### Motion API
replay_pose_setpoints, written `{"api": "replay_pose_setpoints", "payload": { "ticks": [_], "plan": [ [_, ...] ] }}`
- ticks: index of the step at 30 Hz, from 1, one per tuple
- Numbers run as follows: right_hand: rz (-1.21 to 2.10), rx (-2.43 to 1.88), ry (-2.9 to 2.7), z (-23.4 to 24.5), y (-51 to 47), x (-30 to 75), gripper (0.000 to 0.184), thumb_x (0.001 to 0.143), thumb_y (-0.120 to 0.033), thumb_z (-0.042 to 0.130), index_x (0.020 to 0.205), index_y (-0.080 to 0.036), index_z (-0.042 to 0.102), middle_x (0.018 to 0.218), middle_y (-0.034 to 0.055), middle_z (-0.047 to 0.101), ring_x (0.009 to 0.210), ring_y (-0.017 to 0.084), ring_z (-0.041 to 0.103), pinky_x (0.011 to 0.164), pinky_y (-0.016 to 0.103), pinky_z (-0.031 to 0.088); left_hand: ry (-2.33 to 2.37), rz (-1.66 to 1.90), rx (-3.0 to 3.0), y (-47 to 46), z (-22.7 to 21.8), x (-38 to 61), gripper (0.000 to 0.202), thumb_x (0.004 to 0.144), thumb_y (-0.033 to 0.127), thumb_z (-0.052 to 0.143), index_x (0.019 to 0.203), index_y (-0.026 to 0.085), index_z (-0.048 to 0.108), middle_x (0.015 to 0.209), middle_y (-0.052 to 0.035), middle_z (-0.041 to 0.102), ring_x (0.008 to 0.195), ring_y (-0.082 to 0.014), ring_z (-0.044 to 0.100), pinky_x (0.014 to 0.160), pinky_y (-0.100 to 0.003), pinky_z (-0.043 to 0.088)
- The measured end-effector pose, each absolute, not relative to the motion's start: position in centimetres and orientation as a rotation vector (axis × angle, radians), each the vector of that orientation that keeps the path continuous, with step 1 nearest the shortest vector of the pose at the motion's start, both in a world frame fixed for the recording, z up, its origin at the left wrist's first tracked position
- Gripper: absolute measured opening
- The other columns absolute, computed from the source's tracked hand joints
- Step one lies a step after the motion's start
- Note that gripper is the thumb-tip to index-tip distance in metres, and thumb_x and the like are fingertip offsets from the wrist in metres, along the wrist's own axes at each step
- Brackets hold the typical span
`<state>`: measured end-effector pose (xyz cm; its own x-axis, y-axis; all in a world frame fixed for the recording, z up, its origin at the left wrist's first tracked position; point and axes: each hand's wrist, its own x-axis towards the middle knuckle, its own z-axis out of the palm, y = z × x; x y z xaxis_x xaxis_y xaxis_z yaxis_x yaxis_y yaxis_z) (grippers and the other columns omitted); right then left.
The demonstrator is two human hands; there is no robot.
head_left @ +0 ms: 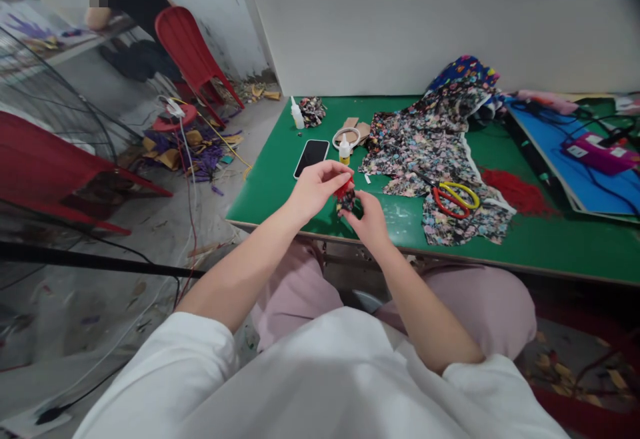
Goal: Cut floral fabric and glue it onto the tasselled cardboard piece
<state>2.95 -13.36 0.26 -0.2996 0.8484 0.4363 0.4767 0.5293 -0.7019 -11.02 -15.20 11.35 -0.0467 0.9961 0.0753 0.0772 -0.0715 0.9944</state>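
Above the near edge of the green table, my two hands meet over a small bundle of dark floral fabric (344, 205) with red fibres (343, 190) at its top. My left hand (317, 189) is closed, its fingertips pinching the red fibres. From the right, my right hand (369, 219) grips the floral fabric between thumb and fingers. Just behind them a small glue-type bottle (345, 151) with a yellow label stands upright. A phone (312, 158) with a dark screen lies beyond my left hand.
Floral cloth (415, 152) spreads over the green table (270, 189), with red-and-yellow-handled scissors (456, 199) on it. Red fibres are heaped beside a blue board (560, 152). A second white bottle (297, 113) stands behind. At left are red chairs (193, 49), cables and a seated person.
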Motion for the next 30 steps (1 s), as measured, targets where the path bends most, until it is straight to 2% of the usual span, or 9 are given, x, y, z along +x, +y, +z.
{"api": "replay_pose_setpoints", "payload": {
  "ticks": [1, 3, 7, 11, 13, 17, 24, 27, 30],
  "plan": [
    [0.647, -1.108, -1.883, 0.2, -13.2, 2.8, 0.031, 0.080, -0.037, 0.054, 0.102, -0.018, 0.062, 0.104, 0.0103, 0.064, 0.107, 0.023, 0.054, 0.093, 0.040, 0.042, 1.250, 1.267, 1.292, -15.4, 11.8, -10.8, 0.019, 0.073, 0.026, 0.064, 0.084, 0.011, 0.062, 0.068, -0.0011, 0.065, 0.063, -0.0098, 0.061, 0.061, -0.022, 0.046],
    [0.814, -1.119, -1.782, 0.2, -13.1, 2.9, 0.028, 0.080, -0.038, 0.053, 0.096, -0.018, 0.063, 0.102, 0.0092, 0.066, 0.102, 0.022, 0.057, 0.090, 0.038, 0.044, 1.221, 1.285, 1.264, -15.6, 12.5, -10.7, 0.020, 0.073, 0.026, 0.066, 0.085, 0.011, 0.062, 0.069, -0.0014, 0.066, 0.063, -0.0099, 0.061, 0.062, -0.023, 0.047],
    [1.101, -0.972, -1.702, 0.6, -13.5, 3.1, 0.054, 0.067, -0.040, 0.068, 0.114, -0.018, 0.055, 0.114, 0.0082, 0.062, 0.100, 0.021, 0.058, 0.088, 0.036, 0.046, 1.176, 1.299, 1.147, -15.8, 13.0, -11.0, 0.023, 0.071, 0.027, 0.069, 0.087, 0.011, 0.062, 0.071, -0.0023, 0.067, 0.064, -0.0103, 0.063, 0.064, -0.023, 0.049],
    [1.440, -0.953, -1.450, 1.5, -14.2, 3.7, 0.030, 0.067, -0.040, 0.066, 0.085, -0.016, 0.066, 0.084, 0.0041, 0.070, 0.079, 0.019, 0.064, 0.077, 0.035, 0.050, 1.150, 1.342, 1.045, -15.3, 12.6, -11.7, 0.025, 0.070, 0.027, 0.070, 0.088, 0.011, 0.062, 0.074, -0.0024, 0.068, 0.068, -0.0113, 0.065, 0.065, -0.023, 0.050],
    [1.568, -0.935, -1.321, 2.1, -14.4, 4.5, 0.028, 0.066, -0.041, 0.068, 0.079, -0.016, 0.067, 0.074, 0.0025, 0.070, 0.070, 0.018, 0.064, 0.072, 0.033, 0.051, 1.163, 1.367, 0.965, -15.2, 12.1, -12.3, 0.025, 0.070, 0.026, 0.070, 0.089, 0.012, 0.062, 0.075, -0.0021, 0.068, 0.068, -0.0109, 0.065, 0.063, -0.022, 0.050],
    [1.653, -0.947, -1.169, 2.8, -14.7, 6.6, 0.029, 0.062, -0.038, 0.073, 0.082, -0.018, 0.068, 0.074, 0.0008, 0.070, 0.065, 0.015, 0.063, 0.069, 0.030, 0.050, 1.217, 1.360, 0.757, -15.7, 10.5, -13.6, 0.025, 0.068, 0.023, 0.072, 0.088, 0.013, 0.061, 0.071, -0.0014, 0.068, 0.064, -0.0101, 0.065, 0.060, -0.020, 0.050],
    [1.570, -0.974, -1.093, 3.4, -15.1, 8.7, 0.019, 0.066, -0.037, 0.070, 0.077, -0.021, 0.070, 0.070, -0.0022, 0.066, 0.063, 0.010, 0.055, 0.063, 0.024, 0.044, 1.229, 1.312, 0.555, -18.2, 6.1, -14.1, 0.023, 0.068, 0.022, 0.071, 0.088, 0.016, 0.062, 0.066, 0.0016, 0.065, 0.060, -0.0083, 0.062, 0.056, -0.018, 0.048],
    [1.533, -1.002, -1.164, 4.0, -15.3, 9.2, 0.017, 0.066, -0.036, 0.068, 0.069, -0.019, 0.067, 0.060, -0.0040, 0.058, 0.057, 0.008, 0.047, 0.057, 0.023, 0.039, 1.182, 1.255, 0.543, -19.0, 5.1, -14.0, 0.028, 0.071, 0.034, 0.069, 0.091, 0.016, 0.062, 0.071, -0.0003, 0.066, 0.065, -0.0096, 0.062, 0.063, -0.021, 0.049],
    [1.482, -1.060, -1.247, 4.8, -15.7, 9.6, 0.024, 0.067, -0.037, 0.067, 0.056, -0.017, 0.057, 0.052, -0.0056, 0.046, 0.051, 0.006, 0.036, 0.050, 0.021, 0.030, 1.083, 1.223, 0.658, -19.7, 5.8, -13.1, 0.052, 0.075, 0.058, 0.055, 0.103, 0.014, 0.060, 0.084, -0.0058, 0.067, 0.077, -0.0154, 0.063, 0.071, -0.028, 0.050]
  ]
}}
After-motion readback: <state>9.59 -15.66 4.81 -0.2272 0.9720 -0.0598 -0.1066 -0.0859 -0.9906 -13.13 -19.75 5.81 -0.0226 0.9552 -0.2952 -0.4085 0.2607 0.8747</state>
